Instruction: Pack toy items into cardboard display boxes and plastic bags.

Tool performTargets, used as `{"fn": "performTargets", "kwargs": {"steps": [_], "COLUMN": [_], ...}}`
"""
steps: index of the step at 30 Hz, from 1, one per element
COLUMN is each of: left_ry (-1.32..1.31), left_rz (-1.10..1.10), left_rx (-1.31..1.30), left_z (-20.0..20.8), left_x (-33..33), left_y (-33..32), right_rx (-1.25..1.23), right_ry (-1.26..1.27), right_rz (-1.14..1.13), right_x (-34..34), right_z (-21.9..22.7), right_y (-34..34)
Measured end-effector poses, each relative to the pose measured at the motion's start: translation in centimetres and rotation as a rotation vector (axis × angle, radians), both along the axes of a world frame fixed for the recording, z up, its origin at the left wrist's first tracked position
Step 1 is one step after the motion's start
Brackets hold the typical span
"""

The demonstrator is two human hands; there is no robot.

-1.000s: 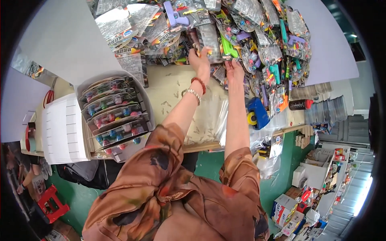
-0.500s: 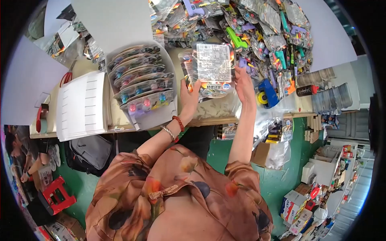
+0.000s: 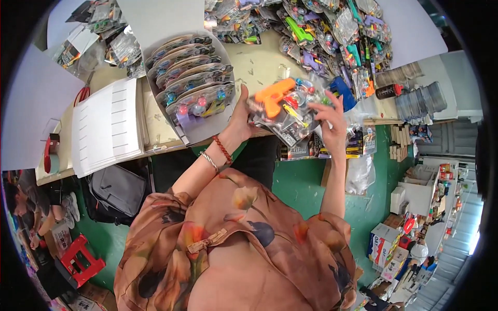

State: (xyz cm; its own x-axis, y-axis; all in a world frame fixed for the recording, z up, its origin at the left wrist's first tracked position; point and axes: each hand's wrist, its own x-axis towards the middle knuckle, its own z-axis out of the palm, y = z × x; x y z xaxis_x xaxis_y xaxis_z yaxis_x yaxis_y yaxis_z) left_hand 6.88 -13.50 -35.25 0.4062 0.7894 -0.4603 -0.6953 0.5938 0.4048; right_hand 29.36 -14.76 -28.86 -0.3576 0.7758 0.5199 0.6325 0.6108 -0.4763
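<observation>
toy pack point(image 3: 284, 111) in my hands: glossy clear plastic, crinkly, orange matt-plastic gun inside | table point(image 3: 259, 65): matt, scuffed, looks like wood | paper stack point(image 3: 106, 127): matt white | my blouse point(image 3: 233, 243): smooth soft cloth | floor bag point(image 3: 118, 189): matt grey fabric

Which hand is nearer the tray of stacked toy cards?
Left. The left hand sits right beside the tray of stacked toy cards, gripping the orange toy gun pack; the right hand holds the pack's far side.

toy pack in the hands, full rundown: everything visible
The toy pack is a clear plastic blister pack with an orange toy gun and small coloured balls inside. It is glossy, looks sealed, and is held tilted above the table edge. The left hand grips its left side, and the right hand its right.
</observation>
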Motion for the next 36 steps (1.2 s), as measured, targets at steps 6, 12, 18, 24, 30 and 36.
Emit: {"fn": "performTargets", "kwargs": {"steps": [6, 12, 18, 24, 30, 36], "left_ry": [0.119, 0.575, 1.22, 1.205, 1.171, 1.332], "left_rz": [-0.301, -0.297, -0.497, -0.067, 0.321, 0.539], "left_rx": [0.092, 0.841, 1.373, 1.065, 0.929, 0.908], "left_z": [-0.3, 2.8, 3.4, -0.7, -5.6, -7.5], "left_x": [-1.3, -1.6, -0.8, -0.4, 1.2, 2.7], "left_y": [-0.5, -0.3, 1.8, 1.4, -2.1, -2.4], "right_rx": [-0.168, -0.171, -0.273, -0.621, -0.649, -0.345], "right_ry": [0.04, -0.089, 0.557, 0.627, 0.699, 0.682], "right_rz": [-0.054, -0.037, -0.22, -0.029, -0.163, -0.354], "right_x": [1.8, 0.8, 0.7, 4.4, 3.8, -0.1], "right_z": [-3.1, -4.3, -6.2, -10.8, -14.4, -16.1], "right_y": [-2.5, -2.2, 3.2, 4.8, 2.9, 1.7]}}
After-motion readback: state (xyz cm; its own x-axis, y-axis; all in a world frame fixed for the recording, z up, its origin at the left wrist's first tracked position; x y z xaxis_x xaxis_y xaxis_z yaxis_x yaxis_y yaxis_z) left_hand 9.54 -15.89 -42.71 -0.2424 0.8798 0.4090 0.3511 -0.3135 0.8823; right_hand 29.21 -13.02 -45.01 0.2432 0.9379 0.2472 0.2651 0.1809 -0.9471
